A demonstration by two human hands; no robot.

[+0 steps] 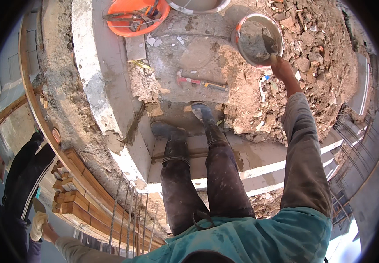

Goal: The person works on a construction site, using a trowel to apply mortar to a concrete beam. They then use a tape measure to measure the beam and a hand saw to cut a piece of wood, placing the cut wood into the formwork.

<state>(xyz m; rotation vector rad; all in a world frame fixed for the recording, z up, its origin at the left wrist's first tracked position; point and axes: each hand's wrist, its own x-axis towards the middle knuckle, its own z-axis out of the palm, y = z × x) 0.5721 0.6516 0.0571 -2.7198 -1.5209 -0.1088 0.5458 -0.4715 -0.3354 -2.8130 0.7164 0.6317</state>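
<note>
Grey mortar in orange bucket (256, 40), just beyond right hand (281, 66); fingers clamped on trowel (270, 45) (blade dipped in mortar). Left hand (40, 225) low, gloved, grip state indeterminable, well apart from bucket.

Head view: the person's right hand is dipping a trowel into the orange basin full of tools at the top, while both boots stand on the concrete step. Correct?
Not quite. In the head view the right hand dips the trowel into the mortar bucket, not the orange basin, which lies well to the left. Both boots do stand on the concrete step.
</note>
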